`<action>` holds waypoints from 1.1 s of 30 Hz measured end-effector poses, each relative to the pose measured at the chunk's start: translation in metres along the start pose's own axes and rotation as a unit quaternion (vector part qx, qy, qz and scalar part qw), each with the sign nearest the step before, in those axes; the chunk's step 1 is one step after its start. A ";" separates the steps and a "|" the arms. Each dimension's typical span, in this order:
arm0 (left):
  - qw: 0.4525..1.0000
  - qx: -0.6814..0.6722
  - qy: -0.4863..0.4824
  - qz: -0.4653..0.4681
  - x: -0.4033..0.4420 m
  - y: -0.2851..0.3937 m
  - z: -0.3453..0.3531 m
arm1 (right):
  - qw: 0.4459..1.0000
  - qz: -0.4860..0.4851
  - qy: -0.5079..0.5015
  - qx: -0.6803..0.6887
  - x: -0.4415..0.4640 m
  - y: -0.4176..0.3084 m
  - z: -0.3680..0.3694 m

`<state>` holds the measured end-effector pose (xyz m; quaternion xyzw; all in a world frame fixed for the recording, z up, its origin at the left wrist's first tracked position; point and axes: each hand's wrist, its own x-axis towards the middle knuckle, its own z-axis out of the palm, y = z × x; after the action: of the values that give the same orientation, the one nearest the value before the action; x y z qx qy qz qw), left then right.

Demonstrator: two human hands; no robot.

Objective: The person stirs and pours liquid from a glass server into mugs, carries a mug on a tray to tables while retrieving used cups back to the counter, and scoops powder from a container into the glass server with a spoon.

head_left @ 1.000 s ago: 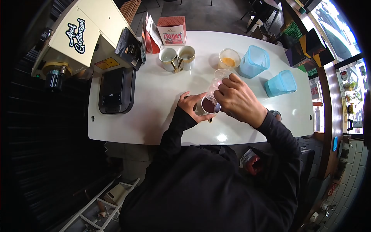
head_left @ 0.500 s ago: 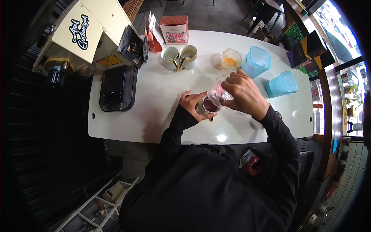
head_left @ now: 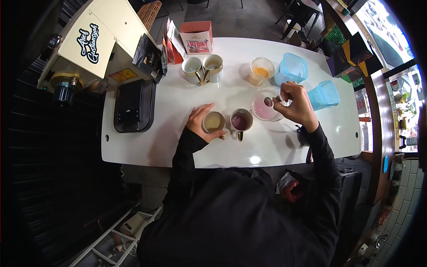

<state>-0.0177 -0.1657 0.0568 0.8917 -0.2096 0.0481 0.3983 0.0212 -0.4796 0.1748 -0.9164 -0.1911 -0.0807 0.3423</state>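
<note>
My left hand [head_left: 202, 123] is curved around a mug [head_left: 214, 122] of pale yellowish liquid, thumb in front and fingers behind. Just right of it a second mug [head_left: 241, 121] stands upright with dark purple contents and its handle toward me. My right hand [head_left: 299, 105] pinches a small spoon [head_left: 268, 101], whose bowl hangs over a clear plastic cup [head_left: 262, 116] with pink contents. Whether the spoon touches the cup cannot be made out. Behind that cup stands another clear cup [head_left: 257, 80] holding something orange-tan.
Two more mugs [head_left: 192, 71] stand together at the back, before a red-and-white box [head_left: 196, 40]. Two blue translucent containers [head_left: 291, 69] are at the right. A cream machine [head_left: 95, 40] and a black scale-like pad [head_left: 133, 107] occupy the left of the white table [head_left: 178, 151].
The pink cup, earlier held tilted over the purple mug, now stands on the table. My right hand moved right with the spoon. My left hand shifted from the purple mug to the yellowish one.
</note>
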 end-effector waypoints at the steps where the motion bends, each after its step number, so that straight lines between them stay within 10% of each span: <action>1: 0.999 -0.033 -0.011 -0.016 -0.004 -0.003 -0.002 | 1.000 0.001 0.001 0.001 -0.001 0.003 -0.001; 33: 0.986 -0.123 0.087 -0.072 -0.023 -0.011 0.048 | 0.955 -0.259 -0.044 -0.135 0.047 -0.046 0.049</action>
<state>-0.0382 -0.1863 0.0104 0.8413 -0.1135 0.0708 0.5238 0.0469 -0.4018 0.1784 -0.8757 -0.4241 -0.1516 0.1744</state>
